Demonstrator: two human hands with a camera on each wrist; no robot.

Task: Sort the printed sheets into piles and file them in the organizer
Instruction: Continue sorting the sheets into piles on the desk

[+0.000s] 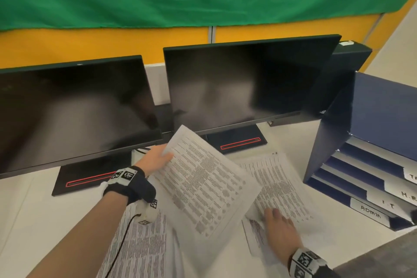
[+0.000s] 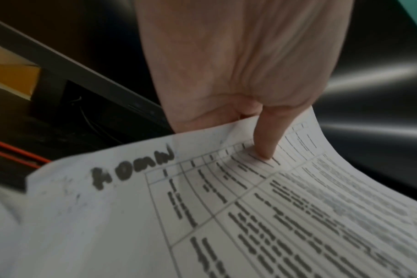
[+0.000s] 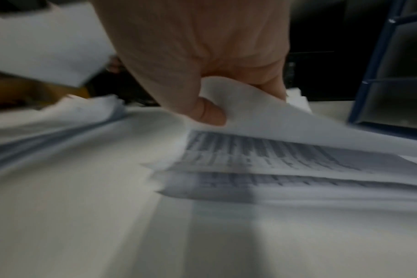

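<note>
My left hand holds a printed sheet up over the desk, tilted, pinched at its upper left edge. In the left wrist view the thumb presses on this sheet, which has "ADMIN" handwritten at its top. My right hand lies on a pile of printed sheets at the right. There the thumb is under the lifted corner of the top sheet, pinching it. The blue organizer stands at the right, its tabs labelled ADMIN, I.T and H.R.
Two dark monitors stand at the back of the white desk, their bases close behind the papers. Another pile of printed sheets lies under my left forearm. The organizer's open front is just right of the right pile.
</note>
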